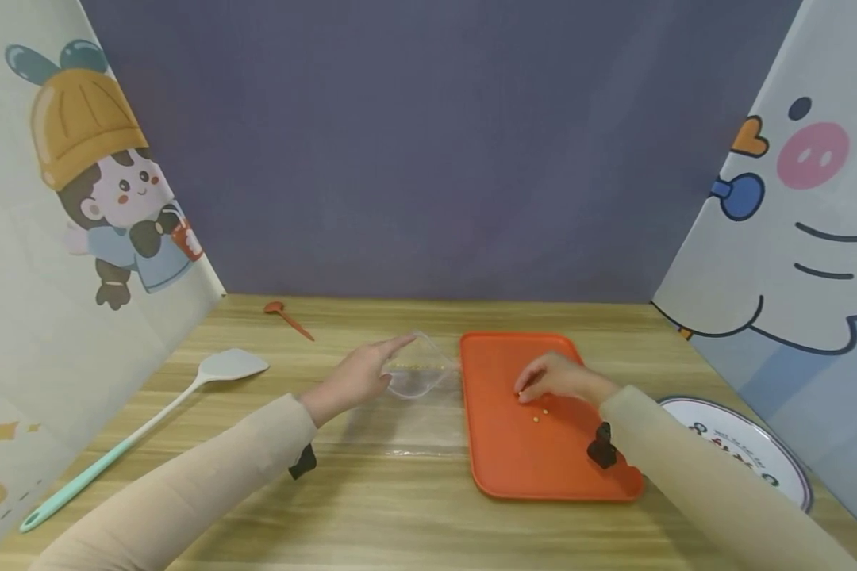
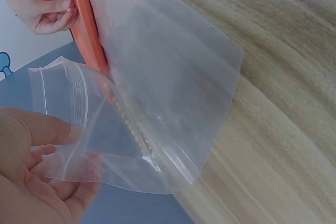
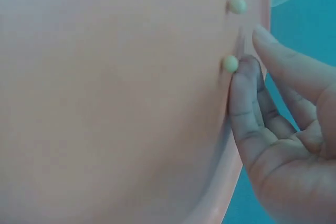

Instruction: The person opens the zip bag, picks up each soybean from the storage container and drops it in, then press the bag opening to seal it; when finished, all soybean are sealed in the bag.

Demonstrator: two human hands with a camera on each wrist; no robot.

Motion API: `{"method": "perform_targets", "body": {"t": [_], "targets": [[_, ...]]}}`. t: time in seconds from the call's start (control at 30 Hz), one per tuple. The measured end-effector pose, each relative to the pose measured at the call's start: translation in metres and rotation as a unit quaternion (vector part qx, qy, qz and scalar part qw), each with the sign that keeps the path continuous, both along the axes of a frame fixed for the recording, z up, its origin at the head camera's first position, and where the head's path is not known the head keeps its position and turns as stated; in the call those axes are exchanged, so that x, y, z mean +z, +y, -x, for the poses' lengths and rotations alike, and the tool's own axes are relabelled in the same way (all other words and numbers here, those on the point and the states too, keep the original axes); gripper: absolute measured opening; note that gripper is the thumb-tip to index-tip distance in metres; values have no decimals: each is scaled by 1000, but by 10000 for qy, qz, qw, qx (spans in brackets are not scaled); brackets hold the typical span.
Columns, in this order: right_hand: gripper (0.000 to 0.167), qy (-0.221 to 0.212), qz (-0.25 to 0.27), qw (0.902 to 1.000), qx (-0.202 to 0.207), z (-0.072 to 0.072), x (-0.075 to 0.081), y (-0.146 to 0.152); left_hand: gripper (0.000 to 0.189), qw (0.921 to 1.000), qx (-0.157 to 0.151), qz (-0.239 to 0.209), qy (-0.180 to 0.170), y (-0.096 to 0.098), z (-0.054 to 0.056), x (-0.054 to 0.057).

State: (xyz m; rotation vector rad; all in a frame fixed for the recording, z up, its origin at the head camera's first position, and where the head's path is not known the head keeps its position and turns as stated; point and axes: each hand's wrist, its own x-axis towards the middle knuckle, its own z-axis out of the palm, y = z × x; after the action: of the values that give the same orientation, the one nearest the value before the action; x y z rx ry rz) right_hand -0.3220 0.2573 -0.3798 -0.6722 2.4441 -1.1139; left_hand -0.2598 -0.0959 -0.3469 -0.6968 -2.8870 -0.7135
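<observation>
My left hand [image 1: 353, 377] grips the mouth of a clear zip bag [image 2: 128, 169] between thumb and fingers. A row of small yellow soybeans [image 2: 126, 121] lies inside the bag. My right hand [image 1: 553, 377] is low over the orange tray [image 1: 521, 468], fingers bent, with a gap between thumb and index fingertip in the right wrist view. Two pale soybeans lie on the tray: one soybean [image 3: 230, 64] right at the index fingertip, the other soybean [image 3: 237, 6] farther up in that view. Nothing shows between the right thumb and index.
Clear plastic [image 1: 407, 432] lies flat on the table, left of the tray. A white spatula with a mint handle [image 1: 78, 488] is at left, a small red spoon [image 1: 289, 319] at the back. A printed plate [image 1: 743, 440] stands at right, partly behind the right sleeve.
</observation>
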Motion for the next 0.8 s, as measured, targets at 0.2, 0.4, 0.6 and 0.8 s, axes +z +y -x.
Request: {"method": "perform_targets", "body": {"t": [0.2, 0.4, 0.6, 0.8], "targets": [[25, -407, 287, 9976, -485, 0, 4, -4, 82, 9999, 17, 37, 120, 0, -1, 0], [33, -412, 543, 9922, -1045, 2, 15, -15, 83, 9999, 61, -77, 31, -1, 2, 0], [41, -516, 1047, 9874, -1069, -1, 26, -32, 83, 9998, 103, -137, -138, -1, 0, 1], [39, -598, 1346, 9843, -974, -6, 32, -48, 84, 9996, 106, -212, -177, -2, -1, -2]]}}
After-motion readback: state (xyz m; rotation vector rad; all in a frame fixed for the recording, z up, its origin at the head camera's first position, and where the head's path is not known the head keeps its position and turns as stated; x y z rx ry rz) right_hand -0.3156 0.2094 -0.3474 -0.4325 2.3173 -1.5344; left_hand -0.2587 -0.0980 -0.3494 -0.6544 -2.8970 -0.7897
